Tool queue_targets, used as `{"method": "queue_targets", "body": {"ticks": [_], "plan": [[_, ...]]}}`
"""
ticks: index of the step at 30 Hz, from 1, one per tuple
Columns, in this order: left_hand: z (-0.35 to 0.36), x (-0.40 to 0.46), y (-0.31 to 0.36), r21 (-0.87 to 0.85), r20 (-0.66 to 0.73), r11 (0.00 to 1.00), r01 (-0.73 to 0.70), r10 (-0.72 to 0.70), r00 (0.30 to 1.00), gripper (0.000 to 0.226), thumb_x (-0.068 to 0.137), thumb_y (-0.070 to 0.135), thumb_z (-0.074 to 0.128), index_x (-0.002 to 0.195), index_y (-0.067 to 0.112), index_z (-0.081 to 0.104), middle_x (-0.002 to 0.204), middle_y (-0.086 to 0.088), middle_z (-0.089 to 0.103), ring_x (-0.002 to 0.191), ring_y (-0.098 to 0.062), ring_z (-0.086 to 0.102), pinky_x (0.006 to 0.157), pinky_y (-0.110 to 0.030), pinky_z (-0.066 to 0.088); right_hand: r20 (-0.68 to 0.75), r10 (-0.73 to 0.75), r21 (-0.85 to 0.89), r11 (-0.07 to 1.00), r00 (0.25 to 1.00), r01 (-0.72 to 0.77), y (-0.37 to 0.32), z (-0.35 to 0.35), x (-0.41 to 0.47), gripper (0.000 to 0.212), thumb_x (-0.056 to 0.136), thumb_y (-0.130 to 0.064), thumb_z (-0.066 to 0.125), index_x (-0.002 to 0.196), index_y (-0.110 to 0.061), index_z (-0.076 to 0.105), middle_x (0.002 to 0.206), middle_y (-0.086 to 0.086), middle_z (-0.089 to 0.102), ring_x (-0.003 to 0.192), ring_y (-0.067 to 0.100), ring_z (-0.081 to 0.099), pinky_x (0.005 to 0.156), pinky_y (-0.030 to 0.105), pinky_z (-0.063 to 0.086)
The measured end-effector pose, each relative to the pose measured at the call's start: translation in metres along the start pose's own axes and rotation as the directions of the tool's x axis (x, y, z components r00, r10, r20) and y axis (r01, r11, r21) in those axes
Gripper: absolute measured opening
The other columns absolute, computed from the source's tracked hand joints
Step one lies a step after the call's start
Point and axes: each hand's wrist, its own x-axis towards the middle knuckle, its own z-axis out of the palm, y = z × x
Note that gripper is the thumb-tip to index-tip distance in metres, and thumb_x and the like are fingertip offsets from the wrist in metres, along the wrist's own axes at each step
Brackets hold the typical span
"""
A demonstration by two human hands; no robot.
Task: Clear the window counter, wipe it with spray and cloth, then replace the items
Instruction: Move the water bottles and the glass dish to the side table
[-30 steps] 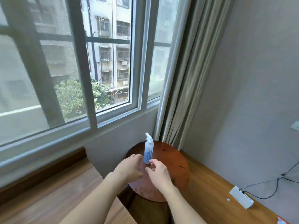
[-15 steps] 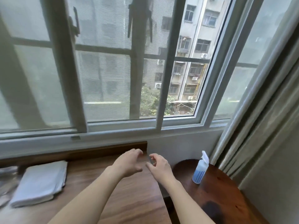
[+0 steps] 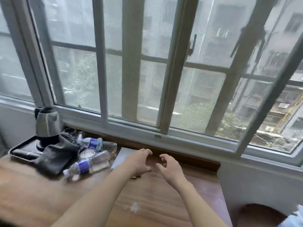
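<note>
I see both hands over the wooden counter (image 3: pixel 147 203), near the window (image 3: pixel 164 79). Left hand (image 3: pixel 139 161) has its fingers loosely curled, empty, partly covering a white cloth (image 3: pixel 122 155) that lies flat on the counter. Right hand (image 3: pixel 170 166) just beside it — fingers loosely curled too, holding nothing. Left end of the counter is cluttered: kettle (image 3: pixel 46 123) on a black tray (image 3: pixel 21 150), dark cloth (image 3: pixel 55 154) draped over the tray edge, two water bottles (image 3: pixel 86 166) lying on their sides, a glass (image 3: pixel 86 154) between them. Spray bottle (image 3: pixel 293 220) — only a blurred edge at bottom right, by the round stool (image 3: pixel 259 215).
</note>
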Motion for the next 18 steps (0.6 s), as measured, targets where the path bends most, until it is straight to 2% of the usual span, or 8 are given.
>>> {"method": "queue_targets", "body": {"ticks": [4,9,13,15,18], "plan": [[-0.029,-0.026,-0.071,0.014,-0.009,0.998,0.058,-0.057,0.998,0.066,0.08,0.037,0.068,0.14,0.026,0.043,0.139,0.004,0.05,0.127,-0.017,0.048,0.102,-0.035,0.043,0.053,-0.024,0.007,1.0,0.998,0.024,-0.054,0.056,0.012,0.046,0.093,-0.036,0.063,0.136,-0.023,0.054,0.126,-0.003,0.06,0.111,0.015,0.057,0.096,0.03,0.046],[-0.066,-0.053,-0.156,-0.017,-0.055,0.997,0.077,-0.078,0.995,0.065,0.078,0.037,0.071,0.137,0.025,0.047,0.137,0.006,0.053,0.122,-0.014,0.052,0.097,-0.028,0.043,0.101,-0.037,0.047,0.998,0.994,0.033,-0.125,0.122,0.024,0.051,0.095,-0.036,0.062,0.143,-0.021,0.051,0.137,-0.002,0.056,0.122,0.015,0.054,0.098,0.027,0.04],[-0.089,-0.067,-0.214,-0.027,-0.054,0.995,0.096,-0.098,0.994,0.065,0.075,0.041,0.071,0.135,0.024,0.05,0.133,0.004,0.056,0.121,-0.015,0.053,0.099,-0.031,0.044,0.087,-0.054,0.062,0.997,0.995,0.049,-0.169,0.162,0.031,0.045,0.093,-0.032,0.066,0.135,-0.021,0.057,0.129,-0.002,0.062,0.114,0.016,0.058,0.093,0.025,0.041],[-0.096,-0.073,-0.237,-0.045,-0.052,0.994,0.101,-0.104,0.993,0.064,0.075,0.04,0.071,0.134,0.024,0.05,0.131,0.006,0.056,0.119,-0.013,0.053,0.098,-0.027,0.044,0.093,-0.052,0.052,0.998,0.994,0.047,-0.185,0.18,0.033,0.043,0.091,-0.032,0.066,0.132,-0.021,0.058,0.126,-0.002,0.064,0.11,0.017,0.059,0.088,0.024,0.041],[-0.1,-0.08,-0.265,-0.074,-0.058,0.991,0.107,-0.112,0.992,0.062,0.074,0.038,0.071,0.132,0.024,0.052,0.128,0.007,0.056,0.117,-0.01,0.053,0.094,-0.023,0.042,0.105,-0.047,0.035,0.998,0.993,0.043,-0.201,0.198,0.037,0.043,0.091,-0.032,0.065,0.132,-0.021,0.058,0.128,-0.003,0.063,0.114,0.016,0.058,0.087,0.02,0.038]]}}
